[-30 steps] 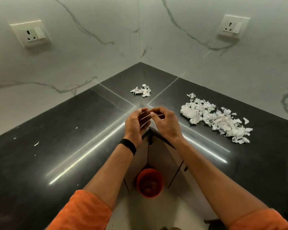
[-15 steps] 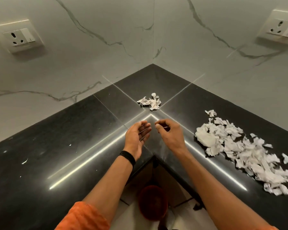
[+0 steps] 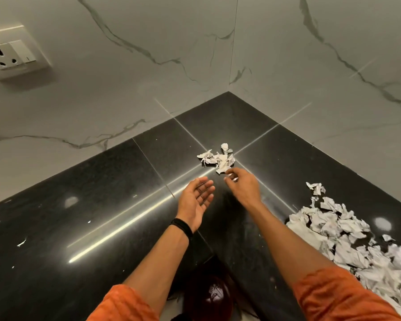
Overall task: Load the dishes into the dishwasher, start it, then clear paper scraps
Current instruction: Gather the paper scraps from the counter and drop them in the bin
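White torn paper scraps (image 3: 218, 158): we judge both heaps uncleared.
Hands: left hand (image 3: 198, 200) spread; right hand (image 3: 241, 188), we cannot tell.

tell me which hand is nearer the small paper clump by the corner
Right. The right hand nearly touches the small paper clump; the left hand is palm up, farther back to its left.

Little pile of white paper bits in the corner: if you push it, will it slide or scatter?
The small pile of crumpled white paper scraps probably weighs almost nothing, so a push likely scatters loose bits. The glossy black stone countertop looks smooth, so they should slide easily. Pinched, they'd likely squash, not break.
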